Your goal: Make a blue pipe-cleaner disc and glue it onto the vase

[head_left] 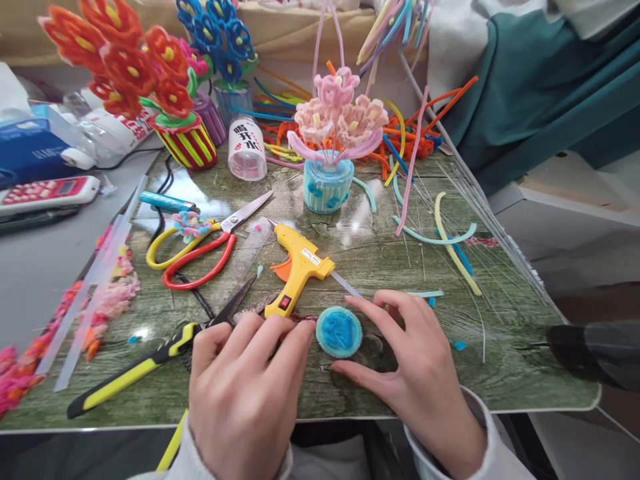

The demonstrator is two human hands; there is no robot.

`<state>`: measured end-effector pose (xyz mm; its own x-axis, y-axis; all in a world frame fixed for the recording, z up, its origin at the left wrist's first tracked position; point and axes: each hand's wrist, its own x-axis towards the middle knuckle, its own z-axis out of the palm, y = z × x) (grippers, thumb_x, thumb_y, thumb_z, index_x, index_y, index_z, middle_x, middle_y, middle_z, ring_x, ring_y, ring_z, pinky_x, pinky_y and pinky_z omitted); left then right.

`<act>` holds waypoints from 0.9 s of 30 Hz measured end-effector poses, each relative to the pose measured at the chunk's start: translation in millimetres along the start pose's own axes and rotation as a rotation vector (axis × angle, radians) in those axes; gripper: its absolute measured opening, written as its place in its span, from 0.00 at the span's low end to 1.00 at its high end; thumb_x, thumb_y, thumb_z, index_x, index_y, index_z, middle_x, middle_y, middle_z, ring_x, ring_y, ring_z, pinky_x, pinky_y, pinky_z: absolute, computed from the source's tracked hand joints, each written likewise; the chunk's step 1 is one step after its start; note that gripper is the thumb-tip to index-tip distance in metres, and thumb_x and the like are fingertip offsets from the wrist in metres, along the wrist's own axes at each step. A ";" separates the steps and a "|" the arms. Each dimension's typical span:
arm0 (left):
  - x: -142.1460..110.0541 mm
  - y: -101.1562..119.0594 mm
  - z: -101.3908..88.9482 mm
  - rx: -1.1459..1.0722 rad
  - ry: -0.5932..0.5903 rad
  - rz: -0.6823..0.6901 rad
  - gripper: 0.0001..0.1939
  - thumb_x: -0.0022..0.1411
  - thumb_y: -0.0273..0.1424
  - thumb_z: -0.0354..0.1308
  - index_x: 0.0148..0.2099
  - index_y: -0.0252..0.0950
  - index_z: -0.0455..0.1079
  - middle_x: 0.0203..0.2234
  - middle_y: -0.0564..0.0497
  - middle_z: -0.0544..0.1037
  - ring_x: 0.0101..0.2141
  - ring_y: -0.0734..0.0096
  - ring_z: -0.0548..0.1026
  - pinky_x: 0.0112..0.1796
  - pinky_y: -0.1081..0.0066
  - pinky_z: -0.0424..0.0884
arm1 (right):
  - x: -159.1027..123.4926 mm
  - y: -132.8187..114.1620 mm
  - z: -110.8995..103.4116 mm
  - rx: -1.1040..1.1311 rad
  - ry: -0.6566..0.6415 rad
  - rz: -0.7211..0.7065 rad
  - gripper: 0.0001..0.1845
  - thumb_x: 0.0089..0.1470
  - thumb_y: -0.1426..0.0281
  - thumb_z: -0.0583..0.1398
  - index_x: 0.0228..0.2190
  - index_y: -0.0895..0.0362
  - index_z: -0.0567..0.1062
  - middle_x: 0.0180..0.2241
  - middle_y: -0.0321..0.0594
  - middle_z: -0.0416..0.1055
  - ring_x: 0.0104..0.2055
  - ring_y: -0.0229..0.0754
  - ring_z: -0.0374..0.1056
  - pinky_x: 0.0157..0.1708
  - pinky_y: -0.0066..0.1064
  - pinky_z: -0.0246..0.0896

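Observation:
A small round pot [339, 332] with a light-blue ribbed rim and darker blue fuzzy filling sits between my hands near the table's front. My left hand [245, 387] is closed at its left, fingers bent and bunched; what they hold, if anything, is hidden. On the other side, my right hand [415, 367] is open, thumb and forefinger spread apart around the pot's right side. Just beyond lies a yellow glue gun [300, 263] with a clear glue stick in its back. Black-and-yellow pliers [135, 373] lie partly behind my left hand.
Scissors [200, 250] with red and yellow handles lie left of the glue gun. Behind stand a pink flower pot [329, 183], an orange flower pot [187, 140] and a clear cup [247, 150]. Loose pipe cleaners [455, 247] and thin wires lie right. A dark nozzle-like object [590, 353] juts in.

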<state>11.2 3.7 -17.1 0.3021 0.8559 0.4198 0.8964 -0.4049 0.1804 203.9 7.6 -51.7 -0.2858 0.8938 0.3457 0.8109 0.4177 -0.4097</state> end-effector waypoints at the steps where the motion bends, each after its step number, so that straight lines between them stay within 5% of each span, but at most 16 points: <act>1: -1.4 0.1 0.4 0.001 -0.001 0.016 0.05 0.64 0.28 0.57 0.41 0.41 0.74 0.29 0.57 0.79 0.29 0.68 0.73 0.34 0.62 0.57 | 0.2 0.2 0.0 0.007 0.001 0.007 0.27 0.52 0.57 0.65 0.50 0.58 0.72 0.41 0.47 0.68 0.42 0.50 0.65 0.42 0.43 0.62; 7: -12.2 2.3 8.2 -0.010 0.018 0.019 0.10 0.66 0.27 0.52 0.38 0.40 0.75 0.27 0.55 0.78 0.29 0.69 0.72 0.34 0.63 0.57 | 3.1 -2.0 1.4 0.058 0.000 0.059 0.19 0.49 0.63 0.66 0.44 0.55 0.76 0.38 0.43 0.66 0.40 0.49 0.64 0.41 0.41 0.61; 16: -28.8 -9.6 19.0 0.168 -0.020 0.234 0.17 0.64 0.26 0.56 0.55 0.38 0.71 0.25 0.54 0.74 0.29 0.66 0.70 0.33 0.63 0.58 | 2.3 -1.6 2.3 0.111 -0.022 0.068 0.19 0.47 0.65 0.68 0.42 0.56 0.76 0.38 0.43 0.65 0.40 0.50 0.63 0.42 0.42 0.60; 27: -24.5 -3.2 19.6 0.200 -0.012 0.257 0.19 0.67 0.22 0.45 0.53 0.39 0.73 0.22 0.53 0.72 0.29 0.64 0.69 0.35 0.62 0.59 | 1.3 0.7 3.4 0.132 -0.033 0.041 0.20 0.48 0.65 0.67 0.43 0.57 0.75 0.39 0.44 0.66 0.41 0.50 0.63 0.42 0.42 0.60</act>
<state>7.2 -9.7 -45.4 0.5296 0.7381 0.4181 0.8359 -0.5379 -0.1091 202.4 9.6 -54.3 -0.2721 0.9145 0.2996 0.7484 0.3968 -0.5315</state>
